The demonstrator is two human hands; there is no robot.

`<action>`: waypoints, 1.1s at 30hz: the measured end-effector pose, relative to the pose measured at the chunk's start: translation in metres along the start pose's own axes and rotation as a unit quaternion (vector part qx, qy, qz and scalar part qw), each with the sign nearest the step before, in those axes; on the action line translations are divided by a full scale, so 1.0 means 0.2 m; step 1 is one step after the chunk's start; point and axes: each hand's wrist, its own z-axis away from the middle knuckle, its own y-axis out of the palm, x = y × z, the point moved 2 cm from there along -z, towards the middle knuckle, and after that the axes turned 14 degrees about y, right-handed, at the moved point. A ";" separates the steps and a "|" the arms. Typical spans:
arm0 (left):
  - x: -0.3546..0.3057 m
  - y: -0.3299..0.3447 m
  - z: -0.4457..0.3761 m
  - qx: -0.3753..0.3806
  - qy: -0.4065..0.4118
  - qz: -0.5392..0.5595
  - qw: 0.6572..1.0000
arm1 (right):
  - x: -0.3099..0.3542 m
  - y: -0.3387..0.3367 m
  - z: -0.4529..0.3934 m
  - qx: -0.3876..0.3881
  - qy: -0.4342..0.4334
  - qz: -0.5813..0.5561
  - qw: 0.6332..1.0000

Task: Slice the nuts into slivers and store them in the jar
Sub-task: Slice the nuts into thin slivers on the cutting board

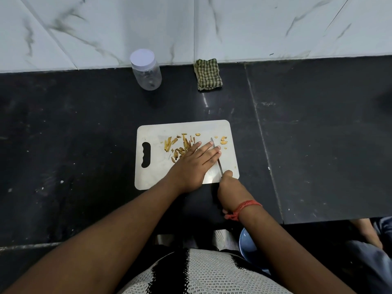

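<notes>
Left hand [196,161] laid flat on the cutting board [152,177], fingers straight and together, fingertips pressed down on the back of the knife [216,155] blade. Right hand [228,187] curled tight round the knife handle at the near edge of the board, red thread band [244,209] on that wrist. Blade angled away from the body, tip toward the far right part of the board. Nut slivers [180,145] scattered left of the blade, partly under the left hand; a few uncut nut pieces [223,140] just right of the blade tip. Board flat on the dark countertop [84,134], handle slot to the left. Clear jar [146,70] with white lid on, upright at the back of the countertop against the marbled wall [106,28], well apart from the board. Folded green checked cloth [208,74] to the right of the jar, also against the wall. Blue bowl [247,240] partly visible below the counter edge, behind the right forearm.
</notes>
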 end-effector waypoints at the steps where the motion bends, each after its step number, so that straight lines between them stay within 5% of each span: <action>1: 0.01 0.00 0.00 0.007 0.004 -0.002 1.000 | 0.00 0.00 0.00 -0.002 0.004 0.002 1.000; 13: 0.00 0.02 0.03 0.038 0.025 -0.020 0.999 | -0.02 0.04 0.01 -0.012 0.041 0.002 0.999; 23: -0.05 0.02 0.08 -0.001 -0.093 0.008 0.996 | -0.14 0.01 0.06 -0.016 -0.049 -0.084 0.995; 33: -0.05 0.05 0.11 0.051 -0.091 0.013 0.994 | -0.15 0.00 0.04 -0.002 -0.066 -0.064 0.996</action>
